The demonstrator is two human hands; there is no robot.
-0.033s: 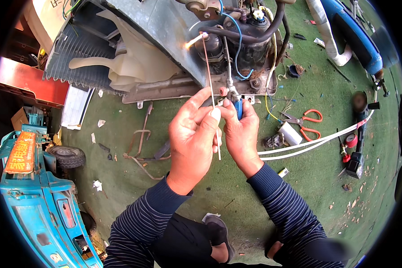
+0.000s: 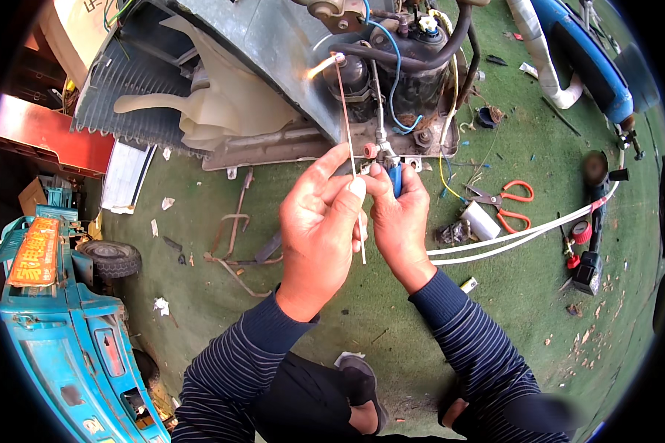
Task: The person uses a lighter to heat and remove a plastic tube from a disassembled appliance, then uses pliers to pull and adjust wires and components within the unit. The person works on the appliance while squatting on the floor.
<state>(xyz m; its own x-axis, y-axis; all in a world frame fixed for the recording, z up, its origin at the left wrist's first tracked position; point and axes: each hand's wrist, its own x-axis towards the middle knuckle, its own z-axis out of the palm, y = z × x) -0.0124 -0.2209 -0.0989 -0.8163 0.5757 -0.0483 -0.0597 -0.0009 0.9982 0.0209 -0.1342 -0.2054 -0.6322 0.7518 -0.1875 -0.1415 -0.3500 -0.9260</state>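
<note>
My left hand (image 2: 319,229) pinches a thin metal rod (image 2: 349,140) between thumb and fingers. The rod runs up to a bright glowing spot (image 2: 321,66) on the metal casing of a dismantled cooling unit (image 2: 273,44). My right hand (image 2: 400,221) is closed on a blue-handled tool (image 2: 396,179), its tip at a small copper fitting (image 2: 372,150) on a pipe. That pipe stands below the black compressor (image 2: 414,70). The two hands touch each other in front of the unit's base. A white fan blade (image 2: 222,103) lies inside the casing to the left.
Red-handled scissors (image 2: 508,203), a white block (image 2: 480,220) and white hoses (image 2: 524,236) lie to the right on the green mat (image 2: 362,317). Bent copper pipes (image 2: 236,236) lie to the left. A blue vehicle (image 2: 52,317) and a small wheel (image 2: 111,258) stand at far left.
</note>
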